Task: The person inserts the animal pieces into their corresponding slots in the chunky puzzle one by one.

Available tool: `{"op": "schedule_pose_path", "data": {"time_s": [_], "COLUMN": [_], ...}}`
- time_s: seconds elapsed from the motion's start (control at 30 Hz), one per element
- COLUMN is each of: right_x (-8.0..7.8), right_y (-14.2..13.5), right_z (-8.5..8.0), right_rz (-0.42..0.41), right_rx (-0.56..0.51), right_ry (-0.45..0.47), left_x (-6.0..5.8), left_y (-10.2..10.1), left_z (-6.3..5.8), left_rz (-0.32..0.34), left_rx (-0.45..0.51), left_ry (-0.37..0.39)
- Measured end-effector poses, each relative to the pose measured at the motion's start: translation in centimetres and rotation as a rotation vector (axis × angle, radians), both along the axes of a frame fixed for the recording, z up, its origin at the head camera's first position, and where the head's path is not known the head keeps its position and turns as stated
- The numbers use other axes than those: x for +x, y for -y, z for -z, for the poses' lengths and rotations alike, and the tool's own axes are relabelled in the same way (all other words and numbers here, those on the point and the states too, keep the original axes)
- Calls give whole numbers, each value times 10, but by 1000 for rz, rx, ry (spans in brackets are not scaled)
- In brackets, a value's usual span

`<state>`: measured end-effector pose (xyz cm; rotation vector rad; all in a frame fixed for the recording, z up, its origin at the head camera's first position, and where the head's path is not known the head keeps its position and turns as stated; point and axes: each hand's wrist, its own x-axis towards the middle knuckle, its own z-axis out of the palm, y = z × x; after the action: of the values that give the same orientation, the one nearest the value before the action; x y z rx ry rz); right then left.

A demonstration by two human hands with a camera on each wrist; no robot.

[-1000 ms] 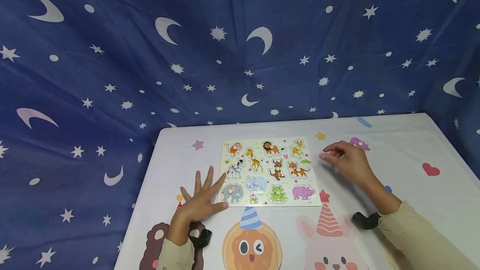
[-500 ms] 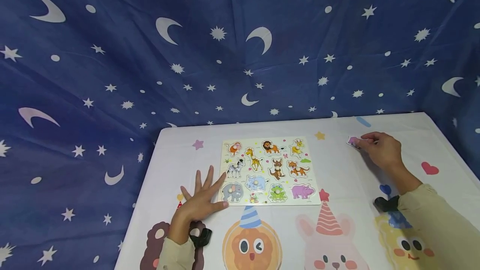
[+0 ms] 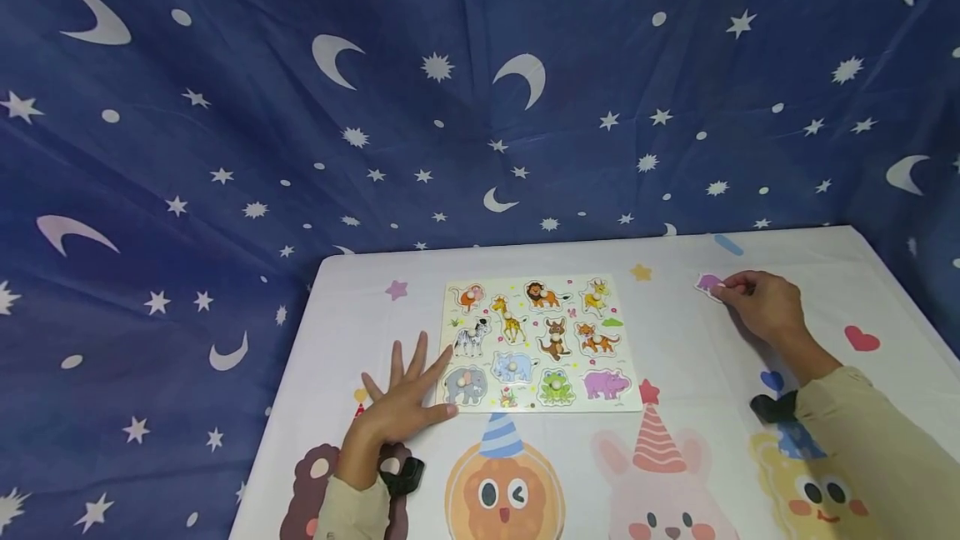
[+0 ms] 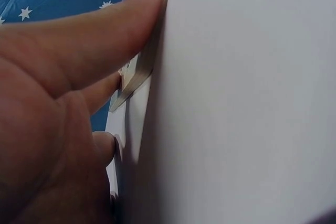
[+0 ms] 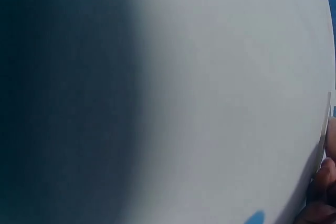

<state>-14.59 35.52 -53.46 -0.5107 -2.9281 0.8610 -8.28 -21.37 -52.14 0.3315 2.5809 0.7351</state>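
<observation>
Left hand flat at puzzle board corner, right hand on loose purple piece.
Left hand (image 3: 397, 407) at 7 o'clock: palm down on the tabletop (image 3: 690, 357), fingers splayed straight, forefinger and thumb tips touching the near-left corner of the puzzle board (image 3: 538, 342). Right hand (image 3: 761, 304) at 2 o'clock, forearm angled in from the near right, fingers curled, tips pinching the purple piece (image 3: 708, 282), which lies on the tabletop well right of the board. Right wrist view shows only bare tabletop.
</observation>
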Motion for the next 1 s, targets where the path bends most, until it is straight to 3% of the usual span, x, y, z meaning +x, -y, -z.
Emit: {"op": "schedule_pose_path", "data": {"time_s": [0.2, 0.4, 0.67, 1.0], "right_x": [3, 13, 31, 49], "right_y": [2, 16, 53, 103], "right_z": [-4, -8, -18, -29], "right_rz": [-67, -176, -386, -612], "right_rx": [-3, 20, 2, -111], "right_ry": [5, -60, -215, -228], "left_x": [0, 0, 1, 1], "left_y": [-1, -1, -1, -1], "left_z": [-1, 1, -1, -2], "left_rz": [-1, -6, -5, -4], "left_rx": [4, 0, 4, 10], "left_ry": [-7, -7, -5, 0]}}
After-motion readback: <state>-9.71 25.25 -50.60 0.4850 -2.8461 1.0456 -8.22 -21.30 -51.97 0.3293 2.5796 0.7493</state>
